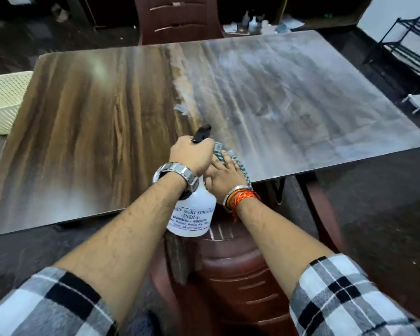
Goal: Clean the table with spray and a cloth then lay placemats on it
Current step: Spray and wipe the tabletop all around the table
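Gripping the spray bottle [192, 212] by its neck over the table [83, 117] near edge, the left hand [190, 154] crowds the right hand [224, 177], flat on the cloth [238, 163]; a bump could jolt the bottle; no placemats are visible

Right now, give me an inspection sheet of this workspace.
Surface: wooden table; right half filmed with streaky wet haze, left half looks dry.
Job's things: white spray bottle held at the near edge; grey cloth flat on the table. No placemats seen.
Clutter: nothing seen on the table.
Grips: left hand closed on the bottle's head; right hand pressing flat on the cloth.
Cables: nothing seen.
Surroundings: brown chair below the near edge, another chair opposite, white basket left, black rack right.
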`<move>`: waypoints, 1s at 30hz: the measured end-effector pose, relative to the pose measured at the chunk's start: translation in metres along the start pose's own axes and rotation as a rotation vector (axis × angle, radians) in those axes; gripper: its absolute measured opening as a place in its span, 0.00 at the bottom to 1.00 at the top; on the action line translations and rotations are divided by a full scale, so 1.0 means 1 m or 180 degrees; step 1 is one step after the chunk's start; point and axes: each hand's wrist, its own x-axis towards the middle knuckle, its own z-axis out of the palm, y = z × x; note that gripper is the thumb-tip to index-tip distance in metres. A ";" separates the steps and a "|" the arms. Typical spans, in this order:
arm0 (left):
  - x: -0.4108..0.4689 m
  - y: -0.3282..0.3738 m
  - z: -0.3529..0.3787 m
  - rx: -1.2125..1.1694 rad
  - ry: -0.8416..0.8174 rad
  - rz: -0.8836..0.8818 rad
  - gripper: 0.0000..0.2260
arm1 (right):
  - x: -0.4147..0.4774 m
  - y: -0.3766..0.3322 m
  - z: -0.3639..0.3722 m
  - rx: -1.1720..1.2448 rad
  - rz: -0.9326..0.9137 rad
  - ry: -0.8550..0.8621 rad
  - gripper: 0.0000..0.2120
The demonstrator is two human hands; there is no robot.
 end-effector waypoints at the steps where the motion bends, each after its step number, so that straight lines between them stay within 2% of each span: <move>1: -0.004 0.004 0.011 -0.0026 0.0113 -0.0048 0.09 | -0.004 0.015 -0.003 0.0022 -0.0010 0.0023 0.24; 4: -0.020 0.022 0.051 -0.0083 0.0298 -0.0126 0.10 | -0.014 0.078 -0.020 0.0019 0.0119 0.0100 0.24; 7: -0.028 0.030 0.078 -0.0284 0.0208 -0.0407 0.08 | -0.020 0.134 -0.035 -0.0059 0.0287 0.0059 0.24; 11: -0.038 0.032 0.098 -0.0384 0.0374 -0.0482 0.08 | -0.030 0.185 -0.045 0.0075 0.0655 0.0073 0.24; 14: -0.038 0.035 0.101 -0.0387 0.0522 -0.0488 0.09 | -0.032 0.189 -0.043 0.0169 0.0893 0.0174 0.24; 19: -0.034 0.036 0.100 -0.0480 0.0479 -0.0505 0.07 | -0.029 0.164 -0.035 0.0191 0.1067 0.0373 0.26; 24: -0.029 0.047 0.102 -0.0512 0.0616 -0.0506 0.08 | -0.032 0.148 -0.033 0.0134 0.0682 0.0247 0.26; 27: -0.024 0.043 0.097 -0.0530 0.0534 -0.0557 0.12 | -0.023 0.125 -0.030 0.0087 0.0105 -0.0033 0.26; 30: -0.020 0.039 0.092 -0.0268 0.0810 -0.0531 0.11 | -0.007 0.091 -0.025 -0.0053 -0.0620 -0.0222 0.24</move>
